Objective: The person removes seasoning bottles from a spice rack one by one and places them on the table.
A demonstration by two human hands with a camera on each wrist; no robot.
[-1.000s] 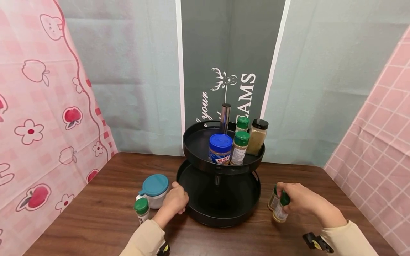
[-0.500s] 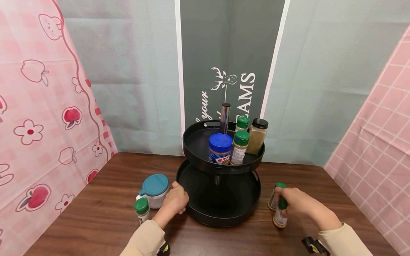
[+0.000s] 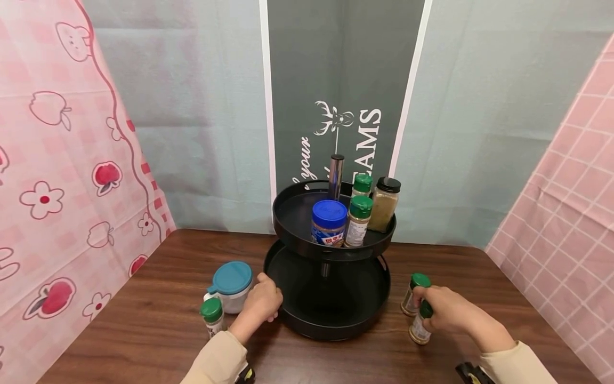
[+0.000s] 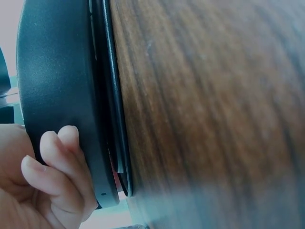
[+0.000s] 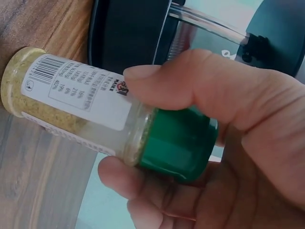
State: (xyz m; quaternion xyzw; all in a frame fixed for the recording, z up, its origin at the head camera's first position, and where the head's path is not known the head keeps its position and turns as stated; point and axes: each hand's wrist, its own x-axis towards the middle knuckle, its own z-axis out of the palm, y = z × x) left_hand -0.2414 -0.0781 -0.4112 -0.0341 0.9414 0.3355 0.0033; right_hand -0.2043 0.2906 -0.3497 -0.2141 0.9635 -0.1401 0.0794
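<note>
My left hand (image 3: 263, 298) holds the left rim of the lower black tray (image 3: 331, 329) of a two-tier turntable rack. In the left wrist view, several curled fingers (image 4: 59, 183) lie against the tray's outer wall (image 4: 57, 71). To the right of the rack, my right hand (image 3: 448, 308) grips a green-capped spice jar (image 3: 420, 330) by its cap and neck. A white label and yellowish seasoning show on this jar (image 5: 71, 90) in the right wrist view. Whether its base touches the table cannot be told. A second green-capped spice jar (image 3: 409, 302) stands just behind it.
On the upper tray (image 3: 292, 234) are a blue-lidded jar (image 3: 329, 224), two green-capped spice jars (image 3: 357, 226) and a black-lidded jar (image 3: 385, 205). Left on the wooden table (image 3: 129, 320) stand a blue-lidded container (image 3: 232, 285) and another green-capped jar (image 3: 213, 316). Curtains surround the table.
My right hand has shifted slightly toward me with the spice jar, uncovering the cap of the jar behind. The left hand stays at the tray rim.
</note>
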